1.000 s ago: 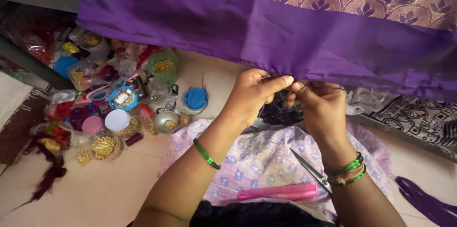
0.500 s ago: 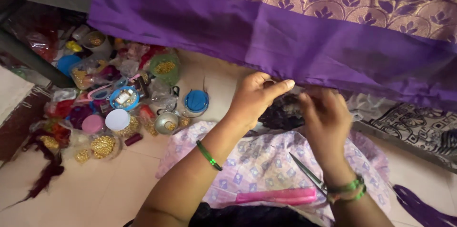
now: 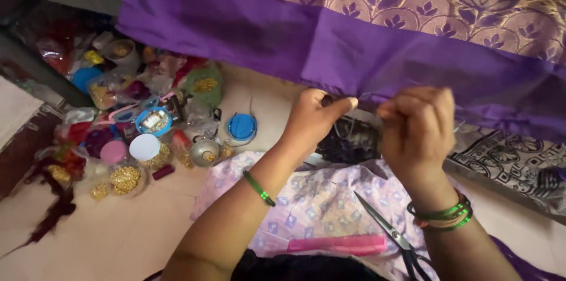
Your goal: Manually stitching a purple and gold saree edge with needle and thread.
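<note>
At hem of purple cloth [image 3: 377,51], gold-patterned above: left hand [image 3: 312,119], right hand [image 3: 418,128] pinch edge.

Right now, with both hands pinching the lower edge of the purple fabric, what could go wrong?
The open steel scissors lying on the printed lap cloth sit just under the right hand and could nick a wrist. The left hand might drop thread among the loose gold beads and small containers crowded on the floor.
</note>
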